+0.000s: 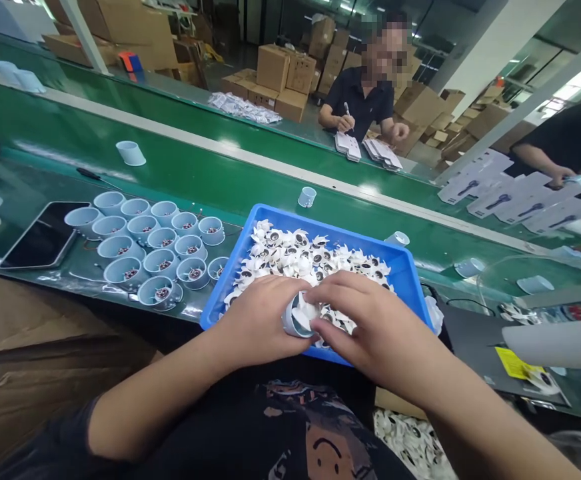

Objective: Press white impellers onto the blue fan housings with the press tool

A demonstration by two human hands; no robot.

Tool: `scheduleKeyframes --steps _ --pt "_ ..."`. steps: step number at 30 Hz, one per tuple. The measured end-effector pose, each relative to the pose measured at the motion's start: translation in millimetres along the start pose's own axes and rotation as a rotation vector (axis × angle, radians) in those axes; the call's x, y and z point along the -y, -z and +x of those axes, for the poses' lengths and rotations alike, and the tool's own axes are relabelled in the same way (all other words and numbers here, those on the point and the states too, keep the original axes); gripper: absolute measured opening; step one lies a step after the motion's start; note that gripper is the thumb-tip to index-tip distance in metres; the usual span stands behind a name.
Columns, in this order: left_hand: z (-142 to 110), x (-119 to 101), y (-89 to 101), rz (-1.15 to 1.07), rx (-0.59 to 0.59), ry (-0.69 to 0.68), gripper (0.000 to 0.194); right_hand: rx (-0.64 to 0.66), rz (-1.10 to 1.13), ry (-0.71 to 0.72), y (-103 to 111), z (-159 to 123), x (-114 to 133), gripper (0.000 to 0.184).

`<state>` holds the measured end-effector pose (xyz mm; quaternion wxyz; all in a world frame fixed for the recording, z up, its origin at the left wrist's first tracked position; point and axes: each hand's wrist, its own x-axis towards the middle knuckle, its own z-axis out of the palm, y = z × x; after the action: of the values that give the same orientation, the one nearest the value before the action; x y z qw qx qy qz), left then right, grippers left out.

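My left hand (263,319) is wrapped round a light blue cup-shaped housing (290,320), its open end tilted toward me. A white fan impeller (304,311) sits at the mouth of that housing, and the fingers of my right hand (353,317) pinch it from the right side. Both hands are above the near edge of a blue tray (415,280) that holds many more white impellers (300,257). To the left, several light blue housings (160,293) stand in rows on the bench, with small reddish parts and wires inside.
A tablet (43,237) lies left of the rows. Loose housings (130,153) rest along the green conveyor (190,157). Across it, one person (365,100) holds a pen over white cards; another person's hands are at the right, near printed boxes (500,193). More impellers (410,443) lie below the bench.
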<state>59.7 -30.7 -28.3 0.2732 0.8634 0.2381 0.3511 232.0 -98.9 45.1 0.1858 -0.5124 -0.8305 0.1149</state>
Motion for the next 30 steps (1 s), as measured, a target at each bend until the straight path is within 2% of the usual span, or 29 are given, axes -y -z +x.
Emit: scheduleKeyframes --steps 2,4,7,9,12,15,18,25,30 --pt "2 -1 -1.8 0.038 0.029 -0.015 0.023 0.031 -0.103 -0.029 -4 -2 3 0.015" --pt "1 -1 -3.0 0.057 0.032 -0.016 0.023 0.042 -0.113 -0.029 -7 -1 3 0.014" --pt "0 -1 -2.4 0.064 -0.015 -0.022 0.024 -0.038 -0.152 -0.002 -10 2 6 0.018" --pt "0 -1 -0.6 0.086 -0.047 -0.018 0.025 -0.108 -0.29 0.025 -10 4 10 0.016" --pt "1 -2 2.8 0.14 -0.055 0.012 0.022 -0.131 -0.472 0.067 -10 7 16 0.007" --pt "1 -1 5.1 0.13 -0.059 0.027 0.022 -0.125 -0.344 0.074 -10 9 14 0.009" --pt "-1 -1 4.9 0.123 -0.122 -0.032 0.028 -0.104 -0.157 0.064 -12 8 7 0.013" --pt "-1 1 -0.9 0.181 -0.214 -0.138 0.024 -0.187 -0.098 0.022 -21 5 2 0.017" --pt "-2 0 -3.5 0.219 -0.202 -0.183 0.023 -0.197 -0.056 -0.045 -23 3 5 0.014"
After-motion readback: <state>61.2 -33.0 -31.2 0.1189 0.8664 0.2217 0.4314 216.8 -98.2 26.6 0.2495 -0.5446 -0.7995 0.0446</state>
